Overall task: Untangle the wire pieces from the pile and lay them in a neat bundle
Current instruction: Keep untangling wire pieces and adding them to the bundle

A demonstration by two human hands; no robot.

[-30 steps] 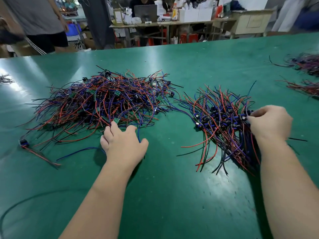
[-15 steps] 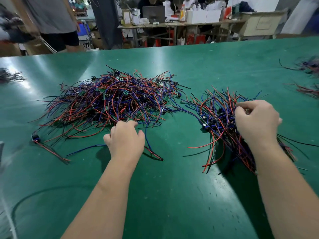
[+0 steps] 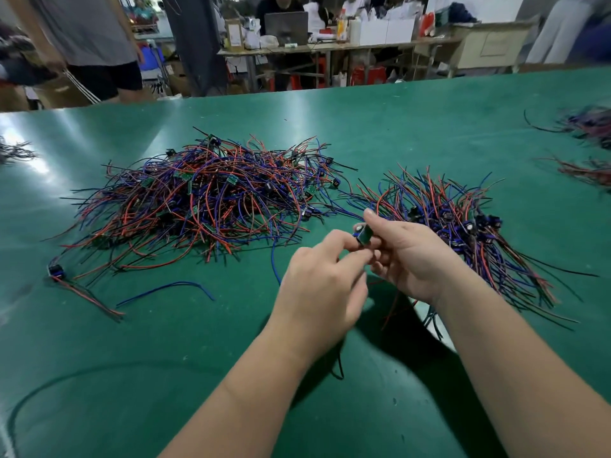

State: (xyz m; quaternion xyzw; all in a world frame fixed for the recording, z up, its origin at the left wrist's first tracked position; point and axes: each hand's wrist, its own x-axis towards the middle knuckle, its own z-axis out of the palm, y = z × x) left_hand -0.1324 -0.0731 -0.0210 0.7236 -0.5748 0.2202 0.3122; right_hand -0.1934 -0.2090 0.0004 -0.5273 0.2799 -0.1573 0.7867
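- Both hands meet over the green table, just in front of the tangled pile's near right edge, each gripping the same wire piece.
- Left hand: fingers curled, thumb and forefinger pinching the lower end of the piece's small green board.
- Right hand: thumb and fingers closed around the board from the other side, forefinger raised above it.
- Thin red and black leads hang below the hands towards the table.
- A loose blue wire lies alone on the table in front of the pile, left of the hands.
- A stray piece with a dark end part lies just off the pile's near left corner.
- The tangled pile of red, blue and black wires with small green boards is heaped behind and left of the hands.
- To the right of the pile, a few wires bridging the gap, lies the bundle, its wires running roughly the same way.
- Far right of the pile, more wire heaps show, blurred.
- Beyond the pile and the table's far edge stand a cluttered workbench and a person in a grey shirt.
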